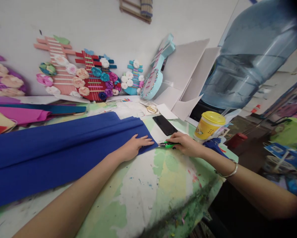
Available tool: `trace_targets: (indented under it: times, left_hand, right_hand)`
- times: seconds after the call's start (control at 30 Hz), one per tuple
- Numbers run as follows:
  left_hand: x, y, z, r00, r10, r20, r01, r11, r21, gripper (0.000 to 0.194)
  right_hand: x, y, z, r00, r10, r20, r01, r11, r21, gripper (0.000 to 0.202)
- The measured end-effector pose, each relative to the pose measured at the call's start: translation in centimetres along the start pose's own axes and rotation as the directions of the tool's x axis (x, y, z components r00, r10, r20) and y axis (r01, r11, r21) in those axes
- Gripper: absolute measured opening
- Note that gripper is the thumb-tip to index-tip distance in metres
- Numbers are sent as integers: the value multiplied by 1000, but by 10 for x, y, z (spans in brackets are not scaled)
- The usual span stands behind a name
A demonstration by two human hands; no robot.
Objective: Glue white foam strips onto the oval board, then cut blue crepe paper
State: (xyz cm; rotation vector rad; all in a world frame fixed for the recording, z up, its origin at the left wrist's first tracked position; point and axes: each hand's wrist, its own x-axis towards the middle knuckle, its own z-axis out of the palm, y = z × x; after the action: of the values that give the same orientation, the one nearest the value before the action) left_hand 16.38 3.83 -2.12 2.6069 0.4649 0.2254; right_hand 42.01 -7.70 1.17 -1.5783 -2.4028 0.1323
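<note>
A long, deep-blue folded sheet stretches across the left half of the table; whether it is paper or cloth I cannot tell. My left hand lies flat with its fingers spread on the sheet's right end. To the right, my right hand is closed around scissors with green and black handles. Their metal tip meets the sheet's right edge, close to my left fingertips. My fingers partly cover the handles. A black phone lies just beyond the scissors.
Yellow lidded cup and large water bottle stand at right. Gold-handled scissors lie at the back. Flower-decorated instrument shapes and white boards lean along the wall. Coloured sheets lie far left. The table's edge runs nearby.
</note>
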Motion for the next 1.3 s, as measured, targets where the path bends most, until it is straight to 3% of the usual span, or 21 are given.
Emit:
trace_targets:
  times: [0.27,0.5,0.73,0.97,1.3]
  left_hand:
    - [1,1,0,1000,-1,17,1,999,54,58]
    - [1,-1,1,1000,7,9,-7,1000,24,58]
    - [0,-1,-2,1000,-10,-2,10,999,-41,55]
    - [0,-1,-1,1000,4,1,-4,1000,-26,52]
    - [1,-3,0,1000,16,8,-16,1000,-12,52]
  right_hand:
    - [-8,-8,-1,1000,19,1,-19,1000,22,38]
    - [-14,0,-7,1000,20,8,-20,999,26,40]
    - [0,7,-6,1000,7,-13,-7,1000,8,44]
    - [13,-3,1,999,-16,31,16,1000,13,42]
    - [-8,-1,-4,1000,18,-5,-18,1000,15,43]
